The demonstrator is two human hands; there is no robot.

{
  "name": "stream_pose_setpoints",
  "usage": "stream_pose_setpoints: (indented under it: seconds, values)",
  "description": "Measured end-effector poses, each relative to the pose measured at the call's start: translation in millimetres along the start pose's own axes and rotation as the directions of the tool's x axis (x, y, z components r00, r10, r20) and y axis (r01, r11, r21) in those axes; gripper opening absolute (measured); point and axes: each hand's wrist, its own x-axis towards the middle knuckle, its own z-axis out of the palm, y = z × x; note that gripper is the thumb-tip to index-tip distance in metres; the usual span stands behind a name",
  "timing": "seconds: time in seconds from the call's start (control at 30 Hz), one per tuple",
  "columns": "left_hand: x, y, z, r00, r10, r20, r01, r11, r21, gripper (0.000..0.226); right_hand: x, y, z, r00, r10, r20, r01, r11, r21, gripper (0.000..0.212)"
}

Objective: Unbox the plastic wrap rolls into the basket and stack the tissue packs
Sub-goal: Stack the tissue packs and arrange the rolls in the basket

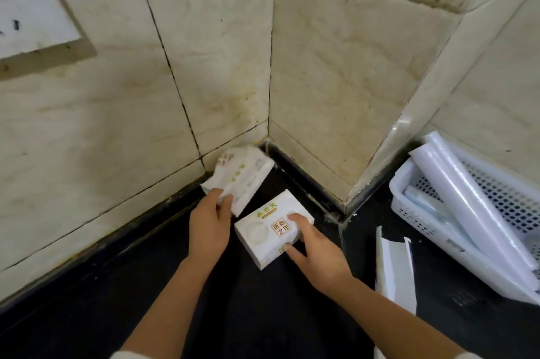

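Black glossy counter (233, 315) w/ cream stone-look wall tiles (222, 60) meeting in a corner, dark grout lines. Left hand (209, 220) grips the near edge of a soft, crinkly tissue pack (242, 177), white film w/ small green marks, tilted up toward the corner. Right hand (314, 244) is spread over a second tissue pack (270, 225), boxy and flat on the counter, fingers on top & thumb on its near side; white wrapper w/ green & orange print and an oval window. The 2 packs sit just beside each other, not stacked.

At right, a white plastic basket (432, 230) w/ perforated mesh walls holds plastic wrap rolls (467, 201): long, smooth, translucent-white cylinders leaning diagonally over the rim. Pale flat items lie under them, can't tell what. An opened white cardboard box (394, 268) w/ flaps up lies between basket & right arm.
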Motion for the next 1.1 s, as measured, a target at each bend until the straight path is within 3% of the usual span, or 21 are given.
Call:
stream_pose_setpoints:
  seconds: [0.1, 0.23, 0.6, 0.7, 0.8, 0.9, 1.1]
  values:
    - [15.8, 13.5, -3.5, 0.997, 0.076, -0.035, -0.079, 0.993, -0.09, 0.02, 26.8, -5.2, -1.6, 1.0, 0.007, -0.031, -0.007, 1.0, 0.004, 0.058]
    - [34.9, 18.9, -0.3, 0.986, 0.166, -0.008, -0.166, 0.986, -0.001, 0.023, 72.7, -13.3, -5.1, 0.994, 0.071, -0.079, -0.066, 0.996, 0.058, 0.061]
    - [53.8, 14.0, 16.9, 0.985, 0.149, 0.091, -0.161, 0.977, 0.137, 0.032, 132.5, -20.7, -11.5, 0.982, 0.164, -0.09, -0.142, 0.967, 0.213, 0.056]
    - [53.5, 17.3, 12.7, 0.984, 0.122, 0.13, -0.143, 0.975, 0.172, 0.043, 122.7, -13.7, -18.8, 0.99, 0.127, -0.057, -0.107, 0.958, 0.267, 0.046]
    - [39.3, 28.3, 11.3, 0.994, 0.099, 0.052, -0.107, 0.974, 0.2, 0.051, 99.8, -7.3, -29.3, 0.994, 0.096, -0.059, -0.075, 0.953, 0.292, 0.048]
    - [3.6, 50.3, 25.5, 0.996, 0.089, -0.02, -0.087, 0.993, 0.078, 0.048, 59.3, 7.0, -44.9, 0.991, 0.082, -0.107, -0.044, 0.947, 0.317, 0.049]
    - [-83.8, 95.8, 102.8, 0.96, 0.143, 0.241, -0.147, 0.989, 0.001, 0.04, -39.6, 72.7, -103.9, 0.984, 0.078, -0.161, -0.037, 0.969, 0.243, 0.031]
